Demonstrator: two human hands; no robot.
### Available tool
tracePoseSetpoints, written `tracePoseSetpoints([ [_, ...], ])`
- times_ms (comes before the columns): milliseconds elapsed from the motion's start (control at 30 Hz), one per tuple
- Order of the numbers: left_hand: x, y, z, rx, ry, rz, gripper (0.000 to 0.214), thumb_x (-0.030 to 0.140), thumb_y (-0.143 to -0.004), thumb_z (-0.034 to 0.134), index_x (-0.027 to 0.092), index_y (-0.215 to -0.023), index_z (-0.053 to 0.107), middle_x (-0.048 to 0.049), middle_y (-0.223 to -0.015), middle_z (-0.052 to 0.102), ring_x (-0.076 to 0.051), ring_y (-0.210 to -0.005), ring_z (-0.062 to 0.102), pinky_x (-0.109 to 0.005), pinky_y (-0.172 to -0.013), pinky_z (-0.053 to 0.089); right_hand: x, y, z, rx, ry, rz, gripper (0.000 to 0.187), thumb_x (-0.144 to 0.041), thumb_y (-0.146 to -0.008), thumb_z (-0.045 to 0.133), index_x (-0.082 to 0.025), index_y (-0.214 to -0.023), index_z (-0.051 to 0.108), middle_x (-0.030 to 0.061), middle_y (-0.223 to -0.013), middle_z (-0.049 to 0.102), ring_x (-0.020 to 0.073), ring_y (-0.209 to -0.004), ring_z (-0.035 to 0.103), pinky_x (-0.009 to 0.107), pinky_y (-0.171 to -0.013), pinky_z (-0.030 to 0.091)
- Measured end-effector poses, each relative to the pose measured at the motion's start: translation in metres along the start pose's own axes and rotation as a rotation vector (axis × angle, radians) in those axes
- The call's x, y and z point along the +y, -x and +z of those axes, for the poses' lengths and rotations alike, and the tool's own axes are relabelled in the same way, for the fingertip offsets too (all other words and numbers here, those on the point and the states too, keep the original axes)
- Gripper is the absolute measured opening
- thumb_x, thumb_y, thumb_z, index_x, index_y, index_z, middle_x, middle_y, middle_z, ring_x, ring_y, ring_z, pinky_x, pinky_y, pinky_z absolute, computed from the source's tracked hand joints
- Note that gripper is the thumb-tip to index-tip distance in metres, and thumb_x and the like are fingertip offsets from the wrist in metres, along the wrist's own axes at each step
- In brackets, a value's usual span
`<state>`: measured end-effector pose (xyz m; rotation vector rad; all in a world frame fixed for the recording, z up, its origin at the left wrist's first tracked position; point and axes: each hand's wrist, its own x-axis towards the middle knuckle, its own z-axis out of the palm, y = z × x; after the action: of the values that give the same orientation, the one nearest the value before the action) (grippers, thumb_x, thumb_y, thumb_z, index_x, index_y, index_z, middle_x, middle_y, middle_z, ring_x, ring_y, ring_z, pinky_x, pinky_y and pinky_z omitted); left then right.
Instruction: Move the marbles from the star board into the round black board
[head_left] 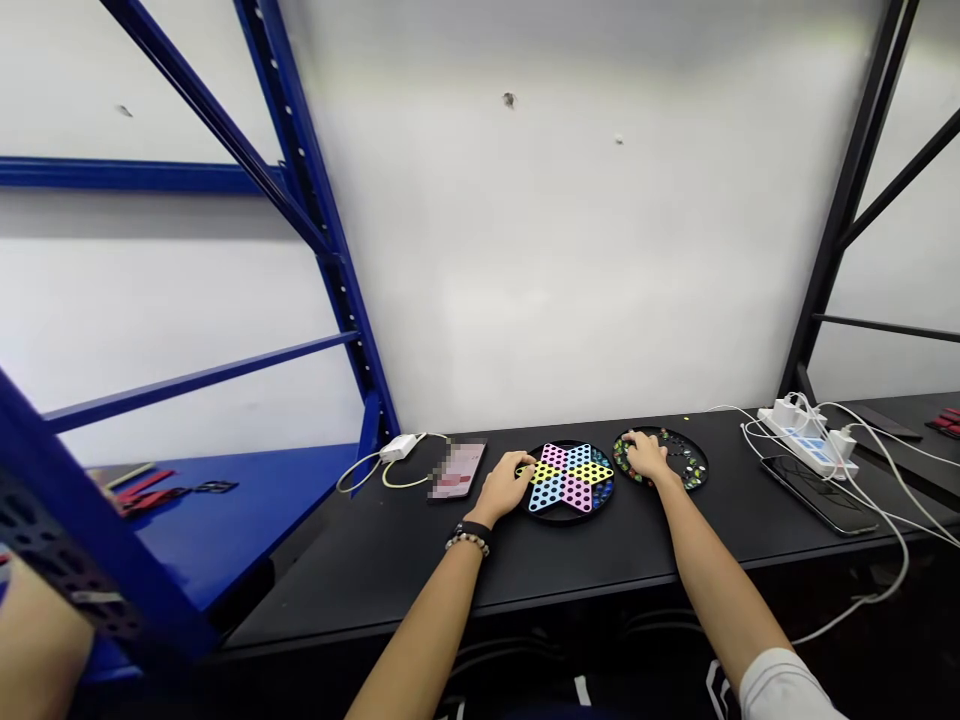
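A round Chinese checkers board (565, 493) with a pink, blue and yellow star lies on the black table, and blue marbles (601, 493) sit in its right-hand rim compartments. My left hand (506, 486) grips the board's left edge, its fingertips curled over the yellow point. Just right of the board is a round black tray (694, 484) holding many small coloured marbles (624, 456). Over the tray's left part, my right hand (646, 456) reaches down with its fingers drawn together among the marbles. Whatever is between those fingertips is too small to make out.
A phone (459, 470) with a cable and white adapter (400, 447) lies left. At right are a dark phone (819, 494) and a white power strip (808, 440) with trailing cables. Blue rack posts (330, 240) border the left; another person's arm (37, 640) shows there.
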<state>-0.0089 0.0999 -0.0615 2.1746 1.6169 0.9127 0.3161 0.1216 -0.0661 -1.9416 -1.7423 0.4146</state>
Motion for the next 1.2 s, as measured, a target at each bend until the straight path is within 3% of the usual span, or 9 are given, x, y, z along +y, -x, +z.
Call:
tracePoseSetpoints([
  [200, -0.002, -0.001, 0.001, 0.020, -0.004, 0.009, 0.026, 0.036, -0.087, 0.048, 0.027, -0.103, 0.067, -0.0022, -0.125, 0.064, -0.022, -0.115, 0.061, -0.037, -0.105, 0.044, 0.000, -0.004, 0.002, -0.016, -0.022, -0.038, 0.043, -0.022, -0.086, 0.048, -0.029, -0.125, 0.064, 0.0056, -0.130, 0.063, 0.0275, -0.130, 0.043, 0.045, -0.105, 0.031],
  [433, -0.003, -0.001, 0.001, -0.001, 0.000, -0.003, 0.028, 0.037, -0.088, 0.048, 0.027, -0.105, 0.067, -0.0025, -0.128, 0.062, -0.023, -0.116, 0.060, -0.038, -0.105, 0.043, 0.003, -0.008, 0.004, 0.022, -0.047, -0.069, 0.035, -0.020, -0.085, 0.052, -0.026, -0.115, 0.069, 0.0044, -0.119, 0.069, 0.0226, -0.114, 0.059, 0.034, -0.096, 0.040],
  [633, -0.004, -0.001, 0.002, 0.001, 0.010, -0.011, 0.028, 0.036, -0.087, 0.048, 0.027, -0.107, 0.066, -0.0028, -0.128, 0.062, -0.023, -0.118, 0.059, -0.038, -0.107, 0.042, 0.001, -0.009, 0.008, 0.053, -0.006, -0.110, 0.043, -0.014, -0.084, 0.051, -0.026, -0.123, 0.064, 0.0064, -0.115, 0.067, 0.0233, -0.112, 0.058, 0.036, -0.094, 0.040],
  [933, -0.003, 0.000, 0.001, 0.001, 0.012, -0.006, 0.027, 0.036, -0.087, 0.048, 0.027, -0.106, 0.065, -0.0033, -0.129, 0.061, -0.023, -0.121, 0.057, -0.039, -0.106, 0.043, 0.003, -0.020, 0.013, 0.002, 0.030, -0.162, 0.035, -0.017, -0.085, 0.055, -0.021, -0.118, 0.067, 0.0094, -0.110, 0.069, 0.0222, -0.106, 0.062, 0.028, -0.086, 0.044],
  [1200, 0.001, 0.002, -0.001, -0.003, 0.016, -0.007, 0.026, 0.033, -0.086, 0.049, 0.027, -0.104, 0.066, -0.0034, -0.126, 0.063, -0.023, -0.118, 0.059, -0.038, -0.107, 0.043, 0.005, -0.030, 0.012, -0.087, -0.013, -0.168, 0.016, -0.019, -0.086, 0.057, -0.018, -0.099, 0.068, 0.0088, -0.098, 0.070, 0.0153, -0.073, 0.066, 0.023, -0.069, 0.044],
])
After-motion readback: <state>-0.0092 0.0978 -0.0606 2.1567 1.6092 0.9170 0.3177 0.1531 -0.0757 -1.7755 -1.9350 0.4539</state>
